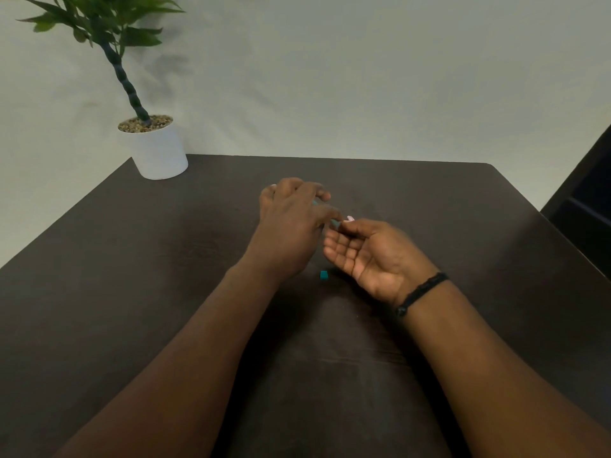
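Note:
My left hand (291,226) hovers back-up over the middle of the dark table (132,276), its fingers curled round a small teal piece (335,223) that is mostly hidden. My right hand (370,256) lies palm-up right next to it, its fingertips meeting the left hand's. Its thumb and forefinger pinch a tiny pale pink piece (349,219). A small teal cube (324,275) sits on the table just below and between the two hands, touched by neither.
A white pot with a green plant (155,150) stands on the table's far left corner. A pale wall rises behind the table. A dark piece of furniture (585,206) stands beyond the right edge. A black bracelet (420,292) circles my right wrist.

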